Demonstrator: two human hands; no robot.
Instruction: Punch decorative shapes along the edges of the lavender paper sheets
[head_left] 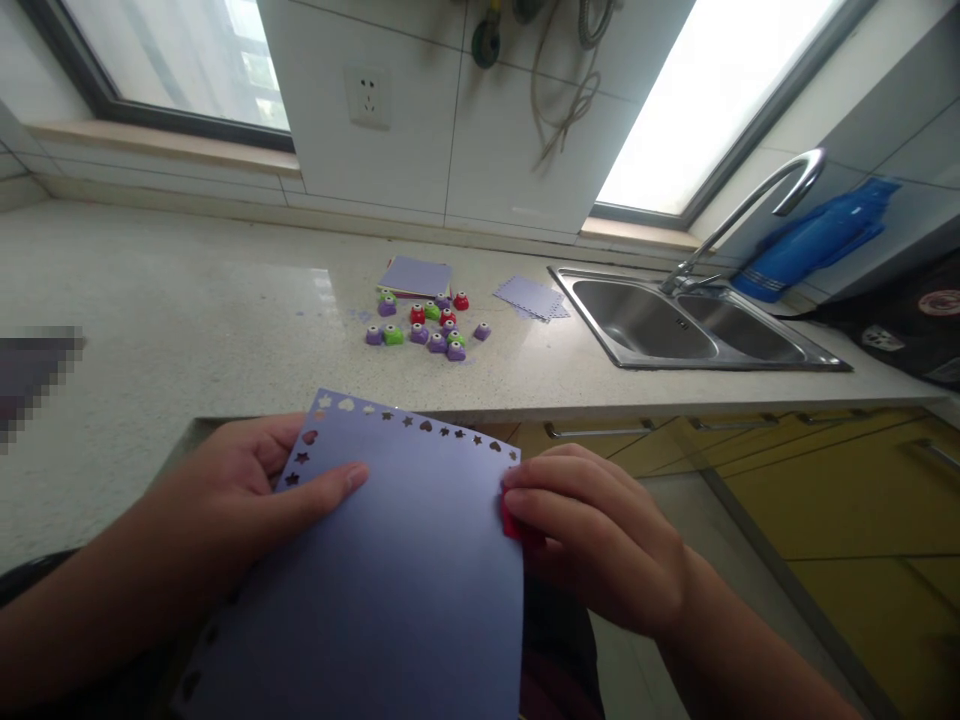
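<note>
A sheet of purple paper [420,560] is held up in front of me, tilted toward me. Small cut-outs of hearts, stars and flowers run along its top and left edges. My left hand [255,480] pinches the upper left side, thumb lying on the front and fingers behind. At the upper right edge, my right hand [600,530] grips a red craft punch [512,522] that sits on the paper's edge. Most of the punch is hidden by my fingers.
Several small red, green and purple punches [437,343] stand on the counter [187,300]. Behind them lies a stack of paper [417,276], with punched purple sheets [531,297] to its right. A steel sink [637,320] is at right; yellow cabinets [855,480] are below.
</note>
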